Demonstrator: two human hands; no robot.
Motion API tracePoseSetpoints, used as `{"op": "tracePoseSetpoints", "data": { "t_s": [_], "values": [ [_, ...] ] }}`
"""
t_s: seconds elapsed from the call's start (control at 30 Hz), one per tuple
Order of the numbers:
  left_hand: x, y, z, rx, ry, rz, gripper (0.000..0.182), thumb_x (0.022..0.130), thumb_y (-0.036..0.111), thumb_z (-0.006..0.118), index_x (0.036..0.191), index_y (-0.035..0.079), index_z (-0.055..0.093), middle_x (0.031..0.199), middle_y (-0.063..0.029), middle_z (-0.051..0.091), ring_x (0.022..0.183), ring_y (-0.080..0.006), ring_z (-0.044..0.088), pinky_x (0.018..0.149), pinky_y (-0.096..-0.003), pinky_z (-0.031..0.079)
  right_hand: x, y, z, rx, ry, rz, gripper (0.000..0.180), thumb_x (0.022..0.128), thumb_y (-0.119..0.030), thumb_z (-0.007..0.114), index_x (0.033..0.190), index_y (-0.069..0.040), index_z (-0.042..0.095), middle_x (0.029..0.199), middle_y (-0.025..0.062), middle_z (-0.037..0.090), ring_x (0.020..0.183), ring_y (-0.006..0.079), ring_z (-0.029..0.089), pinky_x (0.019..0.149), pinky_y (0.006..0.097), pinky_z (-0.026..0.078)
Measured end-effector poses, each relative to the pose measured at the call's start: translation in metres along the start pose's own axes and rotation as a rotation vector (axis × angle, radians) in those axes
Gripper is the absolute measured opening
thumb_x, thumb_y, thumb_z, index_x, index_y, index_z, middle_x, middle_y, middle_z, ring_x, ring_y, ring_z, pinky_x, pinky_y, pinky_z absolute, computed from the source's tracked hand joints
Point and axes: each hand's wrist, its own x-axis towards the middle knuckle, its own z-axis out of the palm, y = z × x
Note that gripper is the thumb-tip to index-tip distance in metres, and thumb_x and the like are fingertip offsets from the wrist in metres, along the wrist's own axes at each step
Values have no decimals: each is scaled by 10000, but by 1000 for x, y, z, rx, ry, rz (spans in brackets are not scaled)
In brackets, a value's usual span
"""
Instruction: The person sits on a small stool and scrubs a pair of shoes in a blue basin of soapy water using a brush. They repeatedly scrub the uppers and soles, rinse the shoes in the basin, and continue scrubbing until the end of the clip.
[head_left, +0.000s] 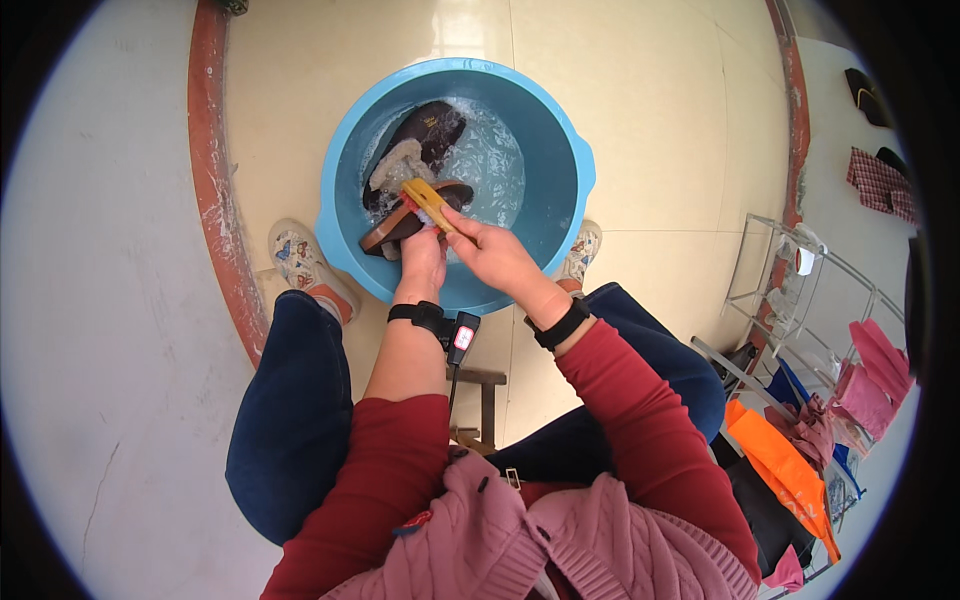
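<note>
A blue plastic basin (551, 161) stands on the floor between my feet, with sudsy water (487, 157) in its bottom. My left hand (421, 259) grips a dark shoe with a brown sole (394, 229), tilted on its side above the water. In my right hand (491, 251) is a yellow-handled scrubbing brush (429, 201); its red and white bristles rest against the shoe. Behind it a second dark shoe (427, 131) with a fleecy beige lining (397, 165) lies in the water. My left fingers are mostly hidden under the held shoe and brush.
A wire rack (810, 281) with pink cloths (874, 382) and an orange bag (780, 465) stands along the right wall. Beneath me is part of a wooden stool (487, 405). A white wall (112, 262) with a red-brown base runs along the left.
</note>
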Motion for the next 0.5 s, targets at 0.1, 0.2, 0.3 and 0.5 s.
{"op": "tracePoseSetpoints", "data": {
  "t_s": [0.1,0.2,0.3,0.5],
  "values": [
    [2,5,-3,18,51,-22,299,927,30,531,1223,66,543,1125,-59,594,963,-190,601,753,-343,483,15,8,-7,-314,156,170,437,929,-317,490,1357,-237,531,1025,210,669,964,376,636,852,441,501],
    [2,9,1,-32,96,-45,260,931,81,550,1186,30,555,1108,-78,616,933,-206,620,777,-340,493,51,35,-23,-476,104,325,438,937,-297,458,1366,-234,513,1015,197,677,966,367,642,841,461,502],
    [3,8,9,-148,132,19,330,923,144,607,1220,15,542,1176,-91,608,1025,-208,601,892,-344,469,53,57,-14,-295,258,444,459,949,-313,445,1378,-159,495,1051,225,664,999,376,631,861,466,494],
    [0,16,16,-198,-61,-117,454,963,372,580,1280,55,506,1292,-74,542,1170,-243,529,1032,-390,373,-21,27,19,99,157,150,481,964,-321,486,1407,-132,469,1094,262,644,1040,389,620,890,400,487]
  ]
}}
